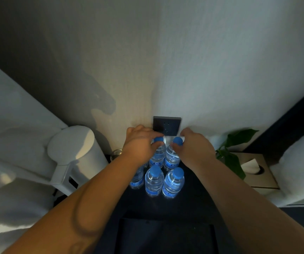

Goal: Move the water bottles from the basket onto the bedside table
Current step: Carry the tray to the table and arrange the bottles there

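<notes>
my left hand (pixel 140 143) and right hand (pixel 195 145) each pinch a capped neck of the two water bottles (pixel 172 156) at the bedside table (pixel 193 195) back edge; full, weighty, slick plastic, so necks grip best.

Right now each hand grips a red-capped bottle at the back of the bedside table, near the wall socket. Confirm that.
Not quite: the caps are blue, not red. The head view shows the left hand and right hand each closed on a back-row bottle by its cap, near the wall socket.
</notes>
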